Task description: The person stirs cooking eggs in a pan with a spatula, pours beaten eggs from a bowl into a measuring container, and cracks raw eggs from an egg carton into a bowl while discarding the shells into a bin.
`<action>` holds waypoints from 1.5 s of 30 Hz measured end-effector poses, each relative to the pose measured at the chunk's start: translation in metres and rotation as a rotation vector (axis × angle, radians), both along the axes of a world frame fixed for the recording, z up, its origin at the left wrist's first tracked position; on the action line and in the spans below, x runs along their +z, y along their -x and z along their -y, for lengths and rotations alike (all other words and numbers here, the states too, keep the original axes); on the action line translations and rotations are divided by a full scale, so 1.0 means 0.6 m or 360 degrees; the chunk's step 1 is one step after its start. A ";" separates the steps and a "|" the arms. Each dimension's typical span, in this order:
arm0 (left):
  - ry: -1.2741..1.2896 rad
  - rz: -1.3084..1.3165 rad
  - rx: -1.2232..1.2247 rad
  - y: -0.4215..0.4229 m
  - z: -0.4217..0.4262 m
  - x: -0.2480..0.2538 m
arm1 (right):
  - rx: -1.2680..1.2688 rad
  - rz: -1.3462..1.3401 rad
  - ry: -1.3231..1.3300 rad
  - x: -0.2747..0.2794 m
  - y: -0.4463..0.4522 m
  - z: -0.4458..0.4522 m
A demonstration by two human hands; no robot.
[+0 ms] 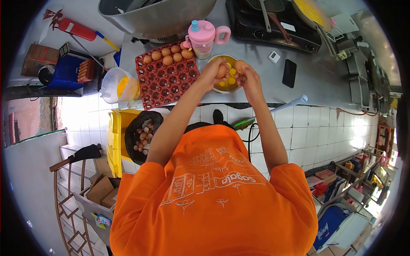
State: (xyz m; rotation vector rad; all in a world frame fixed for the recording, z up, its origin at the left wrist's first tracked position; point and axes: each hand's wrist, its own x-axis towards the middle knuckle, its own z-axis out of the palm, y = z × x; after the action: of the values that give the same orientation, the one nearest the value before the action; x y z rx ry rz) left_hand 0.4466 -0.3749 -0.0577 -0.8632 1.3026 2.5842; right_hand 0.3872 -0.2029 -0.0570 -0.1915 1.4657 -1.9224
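My left hand [208,76] is closed round a brown egg [222,71]. Fingers of my right hand [251,83] grip another brown egg [240,65]; whether either shell is cracked I cannot tell. Both hands are over a round metal bowl [227,91], where several yellow yolks [232,80] lie in clear liquid. Left of the bowl, a red egg tray [151,99] has several brown eggs [167,60] in its far rows and bare cups nearer me. A pink tumbler [201,39] with a handle stands just behind the bowl.
A clear jug [112,87] with yellow contents stands at the counter's left edge. Below it, a black-lined yellow bin [114,141] holds eggshells [144,137]. A phone [289,73], a small white timer [273,56] and a black stove [273,32] are to the right.
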 end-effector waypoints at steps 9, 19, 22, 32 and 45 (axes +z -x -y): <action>0.1185 -0.0416 -0.0558 -0.029 0.031 0.005 | 0.0247 0.0138 -0.0119 0.006 0.010 0.008; 0.1692 -0.0429 -0.0431 -0.061 0.029 -0.008 | 0.0436 -0.0925 -0.0741 -0.015 0.023 0.009; 0.1907 -0.0551 -0.0467 -0.059 0.035 -0.004 | 0.0511 -0.0851 -0.0718 -0.013 0.026 0.010; 0.2501 -0.0547 -0.0404 -0.052 0.019 -0.009 | 0.0404 -0.1156 -0.0874 -0.027 0.026 0.029; 0.2670 -0.0680 -0.0332 -0.030 0.028 -0.056 | 0.0392 -0.1410 -0.0808 -0.044 0.040 0.046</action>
State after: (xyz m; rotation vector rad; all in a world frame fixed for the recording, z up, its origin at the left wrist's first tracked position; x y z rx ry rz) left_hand 0.4644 -0.3915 -0.0912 -0.1019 3.3443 0.9937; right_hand 0.3634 -0.2306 -0.0836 -1.0219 2.3001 -1.2302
